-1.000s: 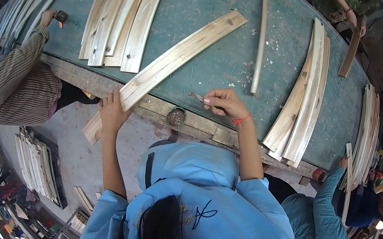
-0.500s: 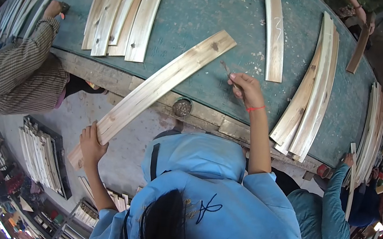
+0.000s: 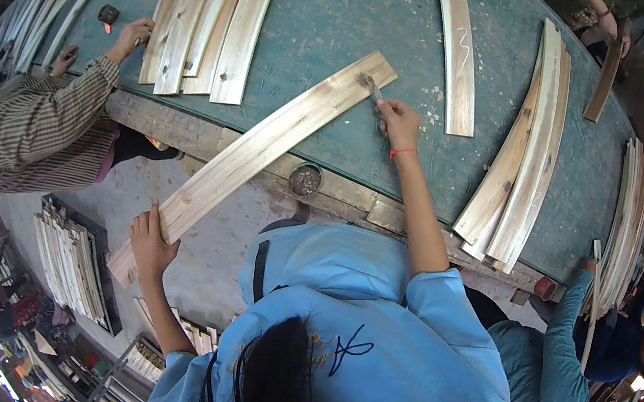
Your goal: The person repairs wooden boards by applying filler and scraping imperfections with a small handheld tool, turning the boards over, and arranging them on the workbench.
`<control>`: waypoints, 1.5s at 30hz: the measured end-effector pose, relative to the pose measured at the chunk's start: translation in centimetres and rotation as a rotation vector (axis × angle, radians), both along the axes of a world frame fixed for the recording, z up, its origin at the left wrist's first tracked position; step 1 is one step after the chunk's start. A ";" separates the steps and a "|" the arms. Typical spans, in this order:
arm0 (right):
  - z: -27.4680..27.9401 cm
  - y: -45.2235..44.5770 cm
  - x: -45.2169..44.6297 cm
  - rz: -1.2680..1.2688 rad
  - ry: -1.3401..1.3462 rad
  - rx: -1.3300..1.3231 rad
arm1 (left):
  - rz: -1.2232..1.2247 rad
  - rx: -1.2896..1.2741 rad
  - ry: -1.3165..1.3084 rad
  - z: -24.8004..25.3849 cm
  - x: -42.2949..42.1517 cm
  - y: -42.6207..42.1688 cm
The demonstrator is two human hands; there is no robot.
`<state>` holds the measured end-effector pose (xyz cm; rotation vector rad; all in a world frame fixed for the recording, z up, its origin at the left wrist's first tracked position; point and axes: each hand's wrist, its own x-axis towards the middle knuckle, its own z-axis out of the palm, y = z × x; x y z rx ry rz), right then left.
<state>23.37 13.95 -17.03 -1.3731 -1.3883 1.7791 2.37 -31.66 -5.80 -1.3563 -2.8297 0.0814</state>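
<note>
A long pale wooden plank (image 3: pixel 264 143) lies slanted over the front edge of the green table (image 3: pixel 349 7). My left hand (image 3: pixel 152 241) grips its near end, beyond the table's edge. With closed fingers my right hand (image 3: pixel 399 123) holds a small metal scraper (image 3: pixel 374 89), whose tip meets a dark knot near the plank's far end. Between my arms, at the table edge, sits a round cup (image 3: pixel 306 179) of dark, speckled paste.
Planks (image 3: pixel 242 34) lie on the table at the left, more planks (image 3: pixel 518 163) at the right, and a marked plank (image 3: pixel 458 64) ahead. A person in stripes (image 3: pixel 39 132) is at left, another in teal (image 3: pixel 541 372) at right. Stacked strips (image 3: pixel 70 264) stand below left.
My left hand has slid down to the plank's near end, and the plank has shifted toward me. My right hand has brought the scraper to the knot. The striped person's hand let go of a dark cup.
</note>
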 end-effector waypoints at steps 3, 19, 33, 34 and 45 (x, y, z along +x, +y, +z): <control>-0.8 -0.1 -0.8 0.010 -0.049 0.198 | 0.003 -0.023 -0.048 0.2 0.1 0.0; -0.5 0.7 0.6 -0.086 0.003 0.206 | -0.060 0.025 0.106 1.7 0.5 0.7; 7.8 1.1 -0.9 0.202 -0.184 0.942 | -0.180 0.129 0.433 7.2 -0.7 3.1; 8.5 0.7 -1.9 0.252 -0.134 0.963 | -0.164 0.109 0.428 8.0 -0.9 3.2; 19.1 -6.8 -12.7 0.992 0.210 0.934 | -0.143 0.132 0.824 11.7 -0.7 5.8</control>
